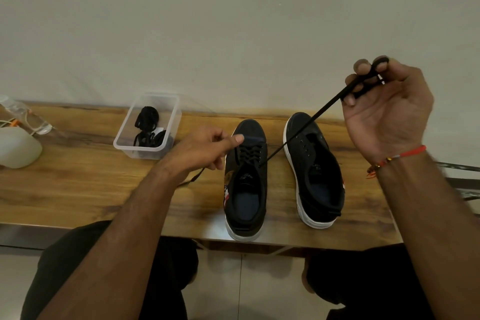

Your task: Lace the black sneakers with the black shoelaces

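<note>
While right fingers point(363, 78) pinch taut shoelace point(306, 127) | left fingers point(220, 145) grip other end

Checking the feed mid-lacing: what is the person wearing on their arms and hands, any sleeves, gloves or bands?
Both forearms are bare, with no sleeves or gloves in view. The left hand and its wrist carry nothing. The right hand has a thin red-orange thread bracelet round the wrist, with a few small beads and a frayed knot at one end. No rings or watch show.
</note>
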A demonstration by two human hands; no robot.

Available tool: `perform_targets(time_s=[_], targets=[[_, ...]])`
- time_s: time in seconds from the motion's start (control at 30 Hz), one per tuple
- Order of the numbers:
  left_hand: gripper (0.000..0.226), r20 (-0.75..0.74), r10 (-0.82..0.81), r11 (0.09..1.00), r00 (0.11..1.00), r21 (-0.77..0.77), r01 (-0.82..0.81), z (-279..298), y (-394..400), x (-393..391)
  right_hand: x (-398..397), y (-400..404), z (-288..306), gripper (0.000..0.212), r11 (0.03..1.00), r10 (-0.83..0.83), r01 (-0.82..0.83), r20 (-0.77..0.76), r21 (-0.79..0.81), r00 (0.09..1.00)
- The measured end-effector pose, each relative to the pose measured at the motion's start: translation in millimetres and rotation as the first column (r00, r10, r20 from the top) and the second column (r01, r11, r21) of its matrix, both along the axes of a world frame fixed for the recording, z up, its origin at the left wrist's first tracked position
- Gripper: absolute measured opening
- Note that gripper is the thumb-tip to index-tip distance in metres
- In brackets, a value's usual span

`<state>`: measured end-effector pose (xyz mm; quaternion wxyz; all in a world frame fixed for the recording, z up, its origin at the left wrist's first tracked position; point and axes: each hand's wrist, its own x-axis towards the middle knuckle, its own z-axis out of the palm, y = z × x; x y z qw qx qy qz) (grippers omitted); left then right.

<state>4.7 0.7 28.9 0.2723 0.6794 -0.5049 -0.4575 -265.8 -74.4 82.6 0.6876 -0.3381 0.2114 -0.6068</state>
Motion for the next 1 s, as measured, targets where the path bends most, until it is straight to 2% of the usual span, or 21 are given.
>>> perform_targets(time_s=[0.17, 0.23, 0.3, 0.4, 0.47, 0.6, 0.73, 0.83, 0.9, 1.0], targets=[[0.027, -0.305, 0.136, 0.968, 0.943, -0.162, -0.192, 34, 7, 12, 3, 5, 13, 0.021, 0.998, 0.024, -0.022, 0.03, -0.065, 0.999], [0.029, -0.351, 0.169, 0.944, 0.921, -0.212, -0.254, 51, 13, 17, 4, 7, 22, 0.019, 0.995, 0.017, -0.016, 0.007, -0.095, 1.0], [0.03, -0.34, 0.204, 0.925, 0.918, -0.241, -0.295, 66, 20, 21, 6, 9, 33, 0.019, 0.991, -0.02, 0.01, -0.074, -0.135, 0.997], [0.026, -0.353, 0.21, 0.911, 0.912, -0.268, -0.313, 89, 31, 25, 13, 15, 50, 0.019, 0.97, -0.135, 0.06, -0.313, -0.238, 0.94], [0.02, -0.353, 0.193, 0.897, 0.916, -0.314, -0.31, 105, 36, 26, 18, 22, 62, 0.02, 0.948, -0.217, 0.062, -0.495, -0.311, 0.842], [0.016, -0.173, 0.198, 0.838, 0.965, -0.481, -0.258, 142, 43, 22, 29, 34, 89, 0.02, 0.934, -0.303, 0.03, -0.75, -0.355, 0.588], [0.015, -0.222, 0.21, 0.766, 0.952, -0.567, -0.301, 176, 48, 12, 32, 43, 115, 0.015, 0.923, -0.356, -0.003, -0.856, -0.386, 0.375], [0.016, -0.275, 0.162, 0.759, 0.948, -0.579, -0.297, 193, 49, 8, 35, 54, 133, 0.013, 0.903, -0.415, -0.007, -0.877, -0.429, 0.242], [0.018, -0.295, 0.135, 0.752, 0.946, -0.59, -0.292, 200, 47, 6, 36, 62, 145, 0.006, 0.895, -0.432, 0.0, -0.865, -0.447, 0.258], [0.025, -0.308, 0.115, 0.751, 0.945, -0.595, -0.285, 210, 43, 6, 40, 67, 159, 0.008, 0.923, -0.339, -0.036, -0.855, -0.383, 0.392]])
